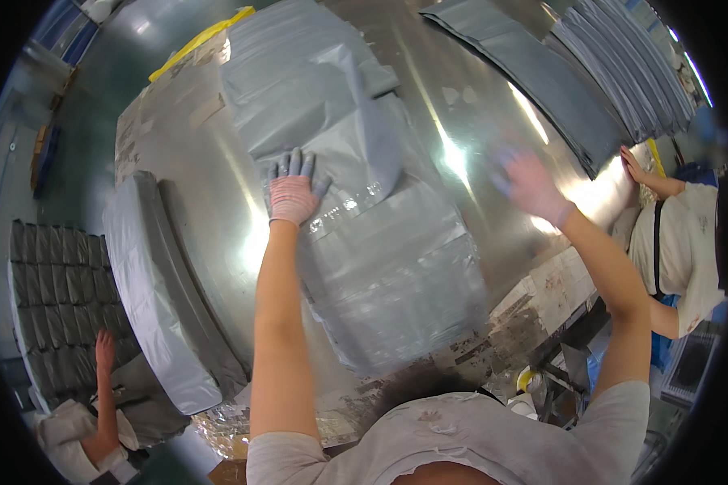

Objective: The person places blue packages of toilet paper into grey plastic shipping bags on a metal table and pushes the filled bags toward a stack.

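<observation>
Left hand, gloved, lies flat and spread on the grey plastic-wrapped bundle directly beneath it, while right hand, blurred but apparently open and empty, hovers over bare steel table beside it; slick film could slip under one-handed pressure.
</observation>
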Available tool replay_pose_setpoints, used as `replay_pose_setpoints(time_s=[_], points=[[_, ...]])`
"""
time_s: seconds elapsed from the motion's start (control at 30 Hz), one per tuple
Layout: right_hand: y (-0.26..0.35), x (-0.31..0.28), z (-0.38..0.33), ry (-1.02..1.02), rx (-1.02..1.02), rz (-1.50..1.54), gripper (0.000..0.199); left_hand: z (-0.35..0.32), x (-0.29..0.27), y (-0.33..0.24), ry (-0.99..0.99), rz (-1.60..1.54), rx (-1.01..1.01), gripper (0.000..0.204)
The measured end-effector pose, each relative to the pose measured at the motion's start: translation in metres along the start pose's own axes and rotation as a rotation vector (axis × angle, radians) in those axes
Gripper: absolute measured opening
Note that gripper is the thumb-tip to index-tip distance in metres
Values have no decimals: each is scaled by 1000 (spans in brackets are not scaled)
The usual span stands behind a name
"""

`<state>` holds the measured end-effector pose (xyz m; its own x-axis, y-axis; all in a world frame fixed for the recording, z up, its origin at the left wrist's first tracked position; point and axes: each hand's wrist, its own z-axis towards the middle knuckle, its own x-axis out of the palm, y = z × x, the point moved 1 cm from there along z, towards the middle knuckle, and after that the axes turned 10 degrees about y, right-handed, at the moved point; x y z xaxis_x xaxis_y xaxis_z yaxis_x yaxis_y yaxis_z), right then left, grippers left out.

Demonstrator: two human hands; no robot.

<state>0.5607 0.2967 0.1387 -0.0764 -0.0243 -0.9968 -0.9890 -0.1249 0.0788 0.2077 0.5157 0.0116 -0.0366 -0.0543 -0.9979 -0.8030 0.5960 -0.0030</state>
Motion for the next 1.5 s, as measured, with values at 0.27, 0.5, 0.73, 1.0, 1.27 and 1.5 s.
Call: replay_pose_setpoints(time_s=[0.27,0.5,0.73,1.0,1.27,1.5], points=[[-27,2,-381,1349,736,-354,74,-98,-26,-87,174,-39,125,76],[-1,-6,-359,1154,558,-215,73,-76,-60,-107,239,-289,-365,72],[-33,-25,-353,377,480,-182,48,-13,28,-96,143,-968,-818,36],[5,-8,-380,349,376,144,39,-27,-23,-124,-6,-500,-545,32],[25,21,-305,304,81,174,32,-86,-43,-123,300,351,23,67],[21,27,-277,277,2,203,31,-188,-11,-122,180,45,-103,58]])
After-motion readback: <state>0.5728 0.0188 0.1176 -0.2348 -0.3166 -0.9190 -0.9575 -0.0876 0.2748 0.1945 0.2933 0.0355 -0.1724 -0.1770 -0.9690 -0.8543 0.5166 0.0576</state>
